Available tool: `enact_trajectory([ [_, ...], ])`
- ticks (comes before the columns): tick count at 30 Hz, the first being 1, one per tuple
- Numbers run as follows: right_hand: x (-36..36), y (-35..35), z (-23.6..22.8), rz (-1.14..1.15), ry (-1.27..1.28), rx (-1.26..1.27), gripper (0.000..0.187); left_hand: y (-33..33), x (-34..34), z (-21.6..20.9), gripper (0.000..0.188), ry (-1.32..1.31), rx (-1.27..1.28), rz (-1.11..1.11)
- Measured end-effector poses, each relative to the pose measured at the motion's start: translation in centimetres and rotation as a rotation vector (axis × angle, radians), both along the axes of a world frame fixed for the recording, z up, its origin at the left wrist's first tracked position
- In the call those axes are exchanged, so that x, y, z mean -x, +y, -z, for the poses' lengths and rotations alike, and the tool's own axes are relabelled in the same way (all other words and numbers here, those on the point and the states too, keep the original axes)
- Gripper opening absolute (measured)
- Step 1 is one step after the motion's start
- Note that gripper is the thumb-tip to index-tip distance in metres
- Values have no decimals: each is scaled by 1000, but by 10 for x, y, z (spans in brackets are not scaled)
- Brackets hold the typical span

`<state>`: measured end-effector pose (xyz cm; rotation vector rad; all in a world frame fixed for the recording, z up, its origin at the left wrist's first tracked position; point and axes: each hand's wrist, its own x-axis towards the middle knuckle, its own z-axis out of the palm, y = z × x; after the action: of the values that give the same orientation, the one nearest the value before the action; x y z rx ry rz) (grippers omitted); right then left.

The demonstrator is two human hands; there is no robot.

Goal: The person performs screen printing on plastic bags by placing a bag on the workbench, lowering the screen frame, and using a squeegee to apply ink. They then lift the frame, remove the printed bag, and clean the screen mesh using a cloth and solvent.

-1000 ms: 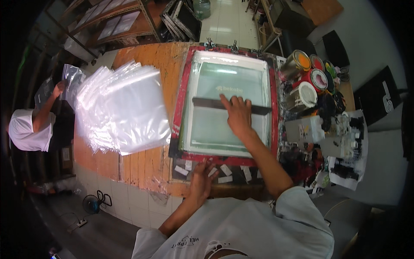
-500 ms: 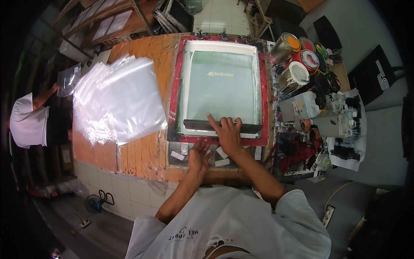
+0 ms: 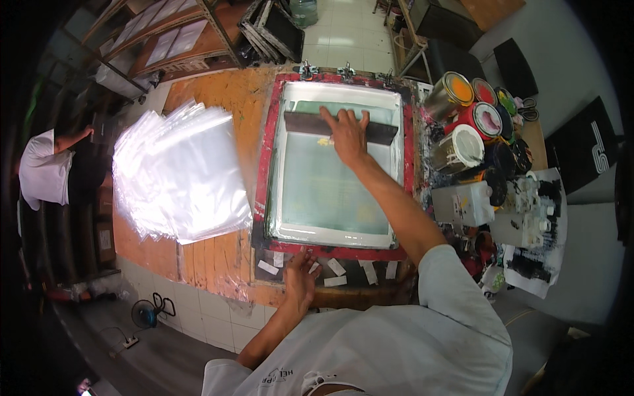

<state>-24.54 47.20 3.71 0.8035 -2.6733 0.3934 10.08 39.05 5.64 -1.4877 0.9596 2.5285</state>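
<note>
A screen-printing frame with red edges lies on the wooden table in front of me, its mesh pale green inside a white border. My right hand grips a dark, long squeegee over the far part of the mesh, fingers spread along its top. Below the squeegee, the printed mark on the mesh is partly covered. At the frame's near edge is my left hand, its fingertips touching the red edge and its fingers somewhat apart. Small white tape pieces lie on the board beside it.
A fanned stack of clear plastic bags covers the table's left. Paint cans, plastic jugs and scissors crowd the right. Clamps hold the frame's far edge. Another person stands at far left.
My right hand has pushed the squeegee away from me, from the near end of the mesh to its far part. My left hand stays by the near edge. The other person's arm has shifted.
</note>
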Motion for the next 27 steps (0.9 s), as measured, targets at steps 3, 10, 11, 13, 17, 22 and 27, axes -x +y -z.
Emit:
enact_trajectory([
  [3,51,-6,-3,23,13,-70,79,-1,-4,0,34,5,-7,-18],
  [10,-7,17,-40,-51,-351,-106,83,-3,-7,-3,29,48,-83,-82],
  [11,-32,26,-43,-77,-339,-80,82,-5,-6,-4,28,57,-92,-69],
  [13,-97,33,-66,-131,-332,-43,79,-9,-6,-9,26,73,-94,-63],
  [17,-203,40,-114,-96,-241,-39,78,-16,3,-44,24,145,-38,8],
  [22,-233,36,-159,-58,4,28,67,-30,19,-96,22,418,-35,63],
  [27,-186,36,-231,-85,107,41,73,-46,64,-147,32,782,44,76],
])
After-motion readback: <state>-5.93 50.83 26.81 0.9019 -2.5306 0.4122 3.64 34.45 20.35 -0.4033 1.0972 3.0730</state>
